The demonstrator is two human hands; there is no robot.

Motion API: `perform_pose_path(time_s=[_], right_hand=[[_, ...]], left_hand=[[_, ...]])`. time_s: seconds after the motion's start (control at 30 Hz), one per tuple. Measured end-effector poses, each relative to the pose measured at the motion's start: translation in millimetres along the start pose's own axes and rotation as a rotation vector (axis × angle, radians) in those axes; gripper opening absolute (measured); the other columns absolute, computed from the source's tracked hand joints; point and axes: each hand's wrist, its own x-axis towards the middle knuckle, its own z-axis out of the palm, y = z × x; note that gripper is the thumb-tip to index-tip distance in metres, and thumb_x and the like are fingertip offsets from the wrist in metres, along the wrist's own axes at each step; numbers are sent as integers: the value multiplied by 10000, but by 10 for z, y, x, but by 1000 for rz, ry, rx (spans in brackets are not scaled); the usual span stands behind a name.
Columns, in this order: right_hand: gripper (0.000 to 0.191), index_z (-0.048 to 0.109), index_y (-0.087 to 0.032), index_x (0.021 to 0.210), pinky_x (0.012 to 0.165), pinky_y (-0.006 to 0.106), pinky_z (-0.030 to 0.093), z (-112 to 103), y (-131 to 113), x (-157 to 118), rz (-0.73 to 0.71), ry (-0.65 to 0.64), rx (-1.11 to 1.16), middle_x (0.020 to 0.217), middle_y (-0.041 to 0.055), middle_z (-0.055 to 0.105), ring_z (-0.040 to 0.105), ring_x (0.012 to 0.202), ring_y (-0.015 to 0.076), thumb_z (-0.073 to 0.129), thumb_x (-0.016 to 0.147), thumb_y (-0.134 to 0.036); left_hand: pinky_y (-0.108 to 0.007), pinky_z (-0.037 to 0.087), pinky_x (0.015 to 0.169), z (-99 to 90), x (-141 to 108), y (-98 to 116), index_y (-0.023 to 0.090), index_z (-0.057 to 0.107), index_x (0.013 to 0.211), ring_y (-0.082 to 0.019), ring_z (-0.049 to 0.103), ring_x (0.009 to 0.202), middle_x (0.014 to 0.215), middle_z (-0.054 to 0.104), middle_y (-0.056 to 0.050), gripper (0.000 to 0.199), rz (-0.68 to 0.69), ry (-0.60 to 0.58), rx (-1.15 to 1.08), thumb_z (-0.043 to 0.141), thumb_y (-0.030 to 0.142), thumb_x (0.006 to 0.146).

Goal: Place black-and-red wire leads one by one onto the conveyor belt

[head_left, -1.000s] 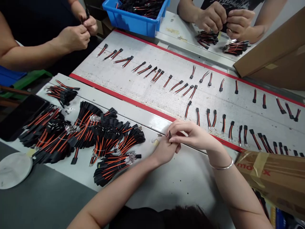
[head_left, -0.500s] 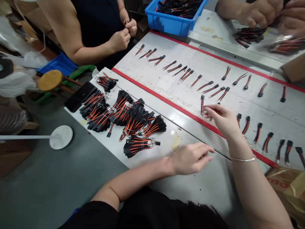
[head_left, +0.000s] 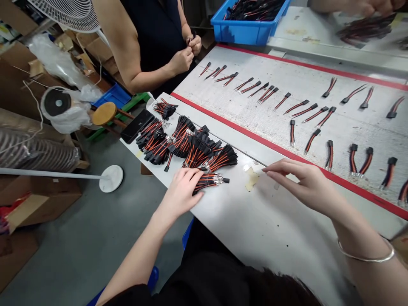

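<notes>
My left hand (head_left: 185, 191) is closed around the black end of a bundle of short red-and-black cables (head_left: 208, 182). The bundle lies on the white table, its bare silvery wire ends pointing right. Thumb and fingers lie on either side of it, and the palm hides part of it. Over the table, just short of the belt's red edge, my right hand (head_left: 302, 185) has thumb and index tips brought together, with no cable showing between them. More cable bundles (head_left: 191, 144) lie heaped beyond my left hand.
Single cables (head_left: 292, 132) are spread along the white belt (head_left: 248, 110), which has red borders. A blue bin (head_left: 242, 32) of cables stands at the back. Across the belt's far left end, a co-worker's hands (head_left: 186, 53) hold something small. A black box-like object (head_left: 137, 126) sits at the table corner.
My right hand has drawn back from a cable on the belt to above the table. My left hand has swung left onto the bundle. The view has shifted, and cables on the belt appear displaced.
</notes>
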Motion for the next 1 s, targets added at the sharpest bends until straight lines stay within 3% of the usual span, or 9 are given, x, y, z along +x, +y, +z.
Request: perform_pose_path(time_s=[0.13, 0.27, 0.4, 0.5, 0.63, 0.67, 0.8, 0.87, 1.0], right_hand=[[307, 742, -243, 1026, 668, 359, 552, 191, -148, 13, -83, -46, 58, 1010, 92, 736, 693, 796, 220, 545, 1000, -477], [323, 712, -236, 1147, 870, 410, 594, 341, -249, -29, -87, -71, 185, 1176, 115, 727, 713, 1038, 273, 588, 983, -485], [430, 680, -199, 1256, 939, 425, 603, 445, -299, -87, -31, -257, 408, 1192, 116, 741, 713, 1072, 263, 584, 979, -513], [405, 683, -181, 1269, 791, 331, 635, 472, -322, -190, -16, -307, 593, 1009, 87, 768, 730, 851, 191, 569, 1001, -462], [327, 716, -222, 1245, 779, 312, 629, 465, -356, -383, -54, 9, 576, 1085, 91, 753, 718, 897, 196, 675, 948, -354], [321, 723, -232, 1238, 787, 328, 631, 463, -359, -423, -42, 85, 576, 1110, 93, 750, 719, 916, 207, 687, 939, -347], [331, 742, -234, 1218, 791, 392, 644, 448, -330, -517, 84, 260, 623, 1065, 91, 754, 724, 859, 218, 693, 928, -384], [341, 755, -231, 1196, 806, 400, 648, 433, -306, -544, 105, 295, 643, 1042, 87, 756, 725, 876, 226, 723, 900, -396], [277, 795, -218, 1076, 801, 365, 653, 354, -272, -613, 77, 302, 696, 995, 83, 773, 739, 909, 232, 779, 849, -376]], left_hand=[[-595, 398, 1092, 15, -38, 69, 219, 730, 1168, -305, 634, 1022, 1099, 772, -98, 418, 139, 147, 64, 610, 113, 782], [-594, 295, 1159, -129, -134, 123, 375, 733, 1179, -272, 636, 1012, 1070, 795, -12, 414, 279, 270, 7, 630, 168, 836], [-549, 328, 1140, -55, -54, 112, 461, 743, 1116, -249, 637, 920, 939, 795, 16, 326, 358, 310, -177, 700, 265, 859], [-554, 348, 1133, 95, 130, 183, 436, 746, 1029, -274, 620, 977, 896, 747, -22, 229, 288, 386, -244, 763, 339, 822], [-571, 329, 1172, 210, 368, 584, 310, 581, 1299, -328, 469, 1371, 1240, 641, -118, 555, -19, 668, -625, 780, 373, 785], [-542, 362, 1160, 220, 406, 712, 303, 516, 1370, -321, 452, 1409, 1307, 617, -122, 653, -66, 622, -840, 779, 368, 776], [-491, 485, 1048, 255, 508, 1076, 289, 502, 1405, -342, 581, 1326, 1351, 662, -126, 721, -177, 73, -1631, 755, 363, 734], [-474, 488, 1050, 294, 574, 1135, 297, 521, 1398, -328, 611, 1295, 1341, 683, -111, 751, -200, -2, -1748, 786, 364, 698], [-410, 533, 998, 382, 762, 1158, 256, 621, 1285, -283, 687, 1151, 1251, 725, -95, 680, -245, 29, -1788, 831, 472, 676]])
